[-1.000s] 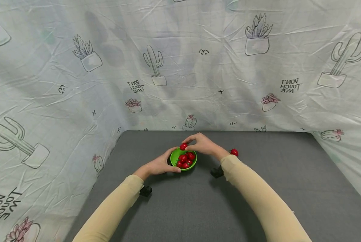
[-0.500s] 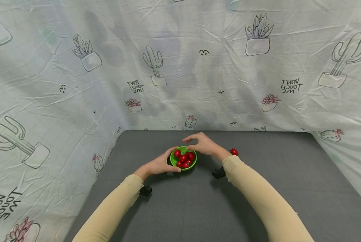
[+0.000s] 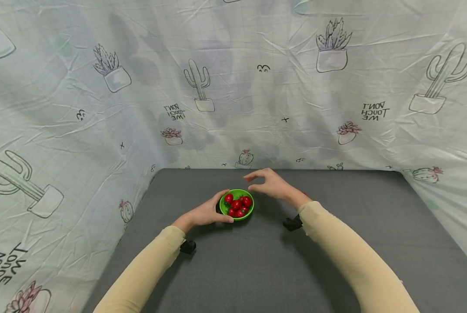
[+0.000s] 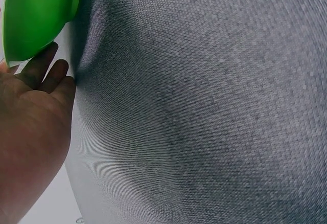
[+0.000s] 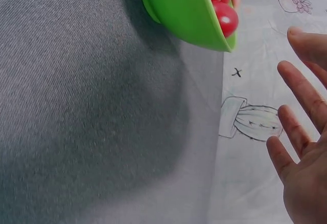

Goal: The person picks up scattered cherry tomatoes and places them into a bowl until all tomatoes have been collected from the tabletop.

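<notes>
A small green bowl (image 3: 222,208) stands on the dark grey table, with several red cherry tomatoes (image 3: 236,204) with green stems inside. My left hand (image 3: 206,213) holds the bowl from its left side, thumb at the near rim and fingers round the far side. In the left wrist view, fingertips (image 4: 47,55) lie against the bowl's outer wall. Off the bowl's right rim, my right hand (image 3: 274,184) hovers with loosely bent fingers and nothing in them. The right wrist view shows its fingers (image 5: 301,91) spread apart from the bowl (image 5: 179,9).
A sliver of another red tomato (image 3: 305,194) shows behind my right wrist, mostly hidden. Black wrist-camera mounts hang under both wrists. The grey table (image 3: 241,269) ends at a pale curtain (image 3: 233,87) printed with cacti at the back and sides.
My right hand let go of a tomato, which now lies in the bowl's left part, and then drew back to the right. The left hand has stayed at the bowl.
</notes>
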Demonstrator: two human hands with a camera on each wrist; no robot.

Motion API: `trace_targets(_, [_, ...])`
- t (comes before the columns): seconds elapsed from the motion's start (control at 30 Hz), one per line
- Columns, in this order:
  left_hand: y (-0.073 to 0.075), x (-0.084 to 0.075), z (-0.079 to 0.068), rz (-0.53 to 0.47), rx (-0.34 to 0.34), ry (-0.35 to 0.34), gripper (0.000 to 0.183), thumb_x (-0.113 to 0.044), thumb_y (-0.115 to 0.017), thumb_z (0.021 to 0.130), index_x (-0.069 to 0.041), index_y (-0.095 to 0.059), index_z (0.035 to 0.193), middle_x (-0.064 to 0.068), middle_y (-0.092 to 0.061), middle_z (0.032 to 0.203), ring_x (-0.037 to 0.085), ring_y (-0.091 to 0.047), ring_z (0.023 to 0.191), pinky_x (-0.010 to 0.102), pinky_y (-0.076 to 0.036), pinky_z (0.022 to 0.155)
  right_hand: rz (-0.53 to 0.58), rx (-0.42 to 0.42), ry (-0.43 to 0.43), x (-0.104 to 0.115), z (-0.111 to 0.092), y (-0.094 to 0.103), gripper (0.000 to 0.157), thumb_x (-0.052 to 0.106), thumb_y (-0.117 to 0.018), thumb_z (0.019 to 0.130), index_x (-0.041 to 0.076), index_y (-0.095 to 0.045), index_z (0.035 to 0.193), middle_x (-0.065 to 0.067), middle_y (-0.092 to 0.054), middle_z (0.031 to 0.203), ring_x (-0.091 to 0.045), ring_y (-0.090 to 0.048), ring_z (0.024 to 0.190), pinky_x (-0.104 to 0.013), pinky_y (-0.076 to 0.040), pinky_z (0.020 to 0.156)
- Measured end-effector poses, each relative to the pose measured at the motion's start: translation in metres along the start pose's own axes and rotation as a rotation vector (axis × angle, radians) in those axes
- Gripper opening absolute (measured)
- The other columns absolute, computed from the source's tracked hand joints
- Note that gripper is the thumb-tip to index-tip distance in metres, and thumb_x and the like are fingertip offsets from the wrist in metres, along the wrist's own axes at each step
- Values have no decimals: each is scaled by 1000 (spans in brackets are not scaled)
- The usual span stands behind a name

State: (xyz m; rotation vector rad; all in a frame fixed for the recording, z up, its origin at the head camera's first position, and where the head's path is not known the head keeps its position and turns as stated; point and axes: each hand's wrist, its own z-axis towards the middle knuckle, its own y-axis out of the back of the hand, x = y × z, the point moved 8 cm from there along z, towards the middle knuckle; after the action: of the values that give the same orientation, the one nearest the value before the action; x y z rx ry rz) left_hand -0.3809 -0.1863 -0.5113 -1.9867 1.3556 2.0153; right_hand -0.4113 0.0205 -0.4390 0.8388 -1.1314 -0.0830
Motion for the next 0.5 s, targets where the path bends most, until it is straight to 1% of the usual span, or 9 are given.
trace_targets(0.1, [0,0,0,7,-2,0,103,-44,-83,86,-25,-19,164,7,-30,162,26,-33,146,55,-28,115,-9,-6,-8,-1,-6,6,38,23,-72,99,16,-68,136,-6,-64,135,-28,-51,132,-59,-38,108])
trace_targets(0.17, [0,1,0,11,-4,1,103,-45,-83,86,-26,-19,164,7,-30,162,26,-33,146,55,-28,116,-18,-19,-29,-2,-10,11,38,28,-72,99,21,-68,136,-1,-64,134,-25,-46,135,-58,-35,110])
trace_targets(0.3, [0,1,1,24,-10,0,104,-46,-84,84,-26,-20,164,7,-30,162,26,-32,147,54,-28,116,-15,-48,-69,-5,-22,25,38,35,-72,98,27,-68,135,6,-63,132,-24,-39,139,-59,-32,111])
trace_targets(0.5, [1,3,1,33,-13,-8,106,-47,-84,84,-25,-19,165,8,-27,164,27,-29,149,54,-28,116,-28,-87,-97,-13,-41,46,40,36,-73,97,26,-67,136,3,-61,136,-27,-34,143,-60,-30,111])
